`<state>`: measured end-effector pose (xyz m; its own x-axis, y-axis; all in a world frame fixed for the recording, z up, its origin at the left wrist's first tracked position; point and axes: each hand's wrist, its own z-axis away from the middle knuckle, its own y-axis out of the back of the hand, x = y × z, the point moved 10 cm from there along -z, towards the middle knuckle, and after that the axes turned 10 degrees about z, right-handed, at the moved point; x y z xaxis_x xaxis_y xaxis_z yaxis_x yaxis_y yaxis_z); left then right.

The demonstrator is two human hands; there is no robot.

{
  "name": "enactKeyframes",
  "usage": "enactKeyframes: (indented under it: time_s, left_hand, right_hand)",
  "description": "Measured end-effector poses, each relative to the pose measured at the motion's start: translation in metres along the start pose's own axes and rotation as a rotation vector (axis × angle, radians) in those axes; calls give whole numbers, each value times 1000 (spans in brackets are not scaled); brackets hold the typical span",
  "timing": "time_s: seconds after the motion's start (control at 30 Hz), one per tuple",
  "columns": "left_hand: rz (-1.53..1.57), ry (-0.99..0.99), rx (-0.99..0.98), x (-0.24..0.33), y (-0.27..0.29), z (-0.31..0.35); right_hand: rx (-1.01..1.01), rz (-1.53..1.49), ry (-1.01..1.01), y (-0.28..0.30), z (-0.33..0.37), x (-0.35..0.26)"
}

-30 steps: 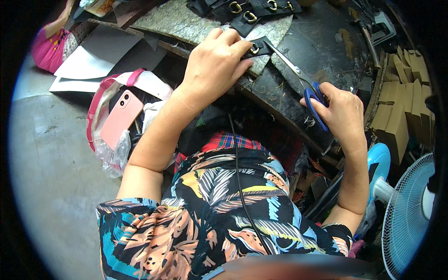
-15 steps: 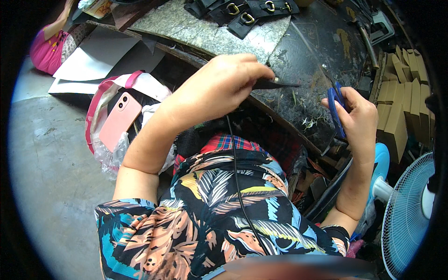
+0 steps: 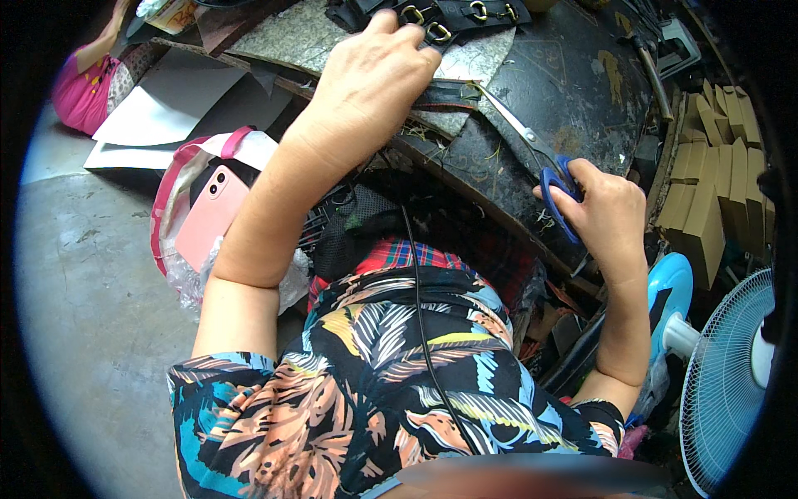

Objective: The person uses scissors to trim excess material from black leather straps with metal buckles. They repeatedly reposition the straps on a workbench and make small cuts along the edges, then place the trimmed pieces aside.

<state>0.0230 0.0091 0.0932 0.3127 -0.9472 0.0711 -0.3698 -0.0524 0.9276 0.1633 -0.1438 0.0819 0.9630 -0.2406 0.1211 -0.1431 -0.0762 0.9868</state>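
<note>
My left hand [image 3: 374,87] is raised over the near edge of the worktable with its fingers curled. A dark strap [image 3: 449,96] with a reddish edge runs out from under it to the right, and the grip itself is partly hidden. In my right hand [image 3: 603,200] are scissors [image 3: 532,137] with blue handles, fingers through the loops. Their long blades point up and left, the tips at the strap's right end. Whether the tips touch the strap I cannot tell. Just beyond my left hand lie black straps with brass-coloured buckles [image 3: 478,12].
A hammer [image 3: 655,79] lies at the table's far right, near folded brown cardboard pieces [image 3: 706,195]. A fan [image 3: 731,382] stands at lower right. On the left, a bag [image 3: 166,212] holds a pink phone [image 3: 212,216] beside white sheets [image 3: 166,100]. Another person's pink clothing [image 3: 83,91] shows at upper left.
My left hand has moved up and left, toward the buckled straps, with the dark strap. My right hand has shifted slightly left, and the scissors' blades now point further left.
</note>
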Motion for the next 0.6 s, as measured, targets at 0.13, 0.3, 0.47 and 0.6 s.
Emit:
enactKeyframes:
  time_s: [0.13, 0.3, 0.47, 0.6]
  left_hand:
    - [221, -89, 198, 15, 5, -2]
    - [437, 19, 238, 5, -14, -2]
    - [404, -75, 281, 12, -18, 0]
    - [368, 42, 302, -1, -24, -3]
  right_hand:
    - [-4, -37, -2, -6, -3, -2]
    - [-97, -18, -80, -1, 1, 13]
    - [-10, -47, -121, 16, 8, 22]
    - [65, -86, -31, 24, 11, 11]
